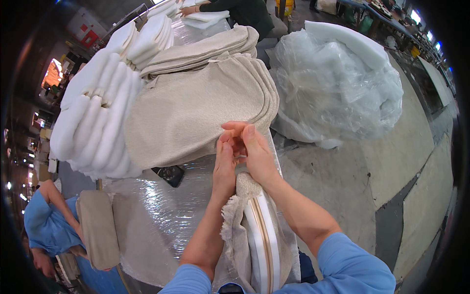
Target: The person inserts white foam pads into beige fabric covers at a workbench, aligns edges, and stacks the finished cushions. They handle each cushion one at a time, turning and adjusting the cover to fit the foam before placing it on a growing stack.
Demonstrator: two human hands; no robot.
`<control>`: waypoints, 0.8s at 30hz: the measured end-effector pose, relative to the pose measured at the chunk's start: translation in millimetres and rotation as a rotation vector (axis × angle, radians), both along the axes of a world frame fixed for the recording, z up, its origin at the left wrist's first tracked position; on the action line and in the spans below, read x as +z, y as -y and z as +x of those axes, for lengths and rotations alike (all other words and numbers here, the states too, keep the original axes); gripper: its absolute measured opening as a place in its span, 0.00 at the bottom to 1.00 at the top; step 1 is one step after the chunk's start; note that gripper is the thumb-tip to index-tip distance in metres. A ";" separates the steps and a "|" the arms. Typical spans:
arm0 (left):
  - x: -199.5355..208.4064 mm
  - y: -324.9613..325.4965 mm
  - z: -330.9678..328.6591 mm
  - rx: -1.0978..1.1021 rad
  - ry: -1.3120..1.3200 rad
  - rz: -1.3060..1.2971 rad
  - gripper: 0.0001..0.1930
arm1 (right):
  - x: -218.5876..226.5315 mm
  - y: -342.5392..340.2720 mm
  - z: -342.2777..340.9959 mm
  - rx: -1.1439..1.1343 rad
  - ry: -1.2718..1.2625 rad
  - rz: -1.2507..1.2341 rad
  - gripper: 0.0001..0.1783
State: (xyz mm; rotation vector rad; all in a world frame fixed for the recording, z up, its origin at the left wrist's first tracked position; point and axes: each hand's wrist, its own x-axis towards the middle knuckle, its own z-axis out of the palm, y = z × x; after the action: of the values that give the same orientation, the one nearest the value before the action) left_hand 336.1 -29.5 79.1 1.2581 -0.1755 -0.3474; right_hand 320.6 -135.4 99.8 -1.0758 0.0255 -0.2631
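My left hand (225, 169) and my right hand (259, 154) come close together, just beyond the rounded end of a beige fabric cushion cover (248, 184). The fingers of both hands are loosely bent, with gaps between them, and I see nothing held. Some right fingertips are hidden behind the hands. Between my forearms the cover stands on its edge, a white strip with a tan zipper (267, 240) running along it. Frayed fabric (230, 218) hangs on its left side. Past my hands lies a stack of flat beige covers (196, 108).
White padding (100, 117) is piled at left. A big plastic-wrapped bundle (338, 83) stands at right. A dark phone-like object (170, 175) lies on the plastic-covered table (161, 210). At lower left a co-worker in blue handles a beige cushion (98, 230); another person works at the far end.
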 end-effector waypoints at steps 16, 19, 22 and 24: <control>46.6 9.6 3.1 -0.180 0.135 0.359 0.21 | -22.7 -15.8 -32.8 -0.260 0.193 -0.273 0.49; 47.8 4.5 -3.5 -0.031 -0.016 0.284 0.24 | -25.1 -16.5 -48.4 -0.219 0.148 -0.346 0.47; 37.1 -15.3 -36.1 0.101 -0.242 -0.127 0.28 | -32.8 -6.1 -64.8 -0.069 0.122 -0.145 0.50; 20.2 -37.9 -65.8 0.022 -0.294 -0.516 0.31 | -39.3 3.0 -78.2 0.057 0.182 -0.018 0.51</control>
State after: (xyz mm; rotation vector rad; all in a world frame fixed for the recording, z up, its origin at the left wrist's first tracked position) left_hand 270.3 8.3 99.3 0.6898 0.0045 -0.4311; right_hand 242.4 -138.3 60.4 -1.0650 -0.1700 -0.3092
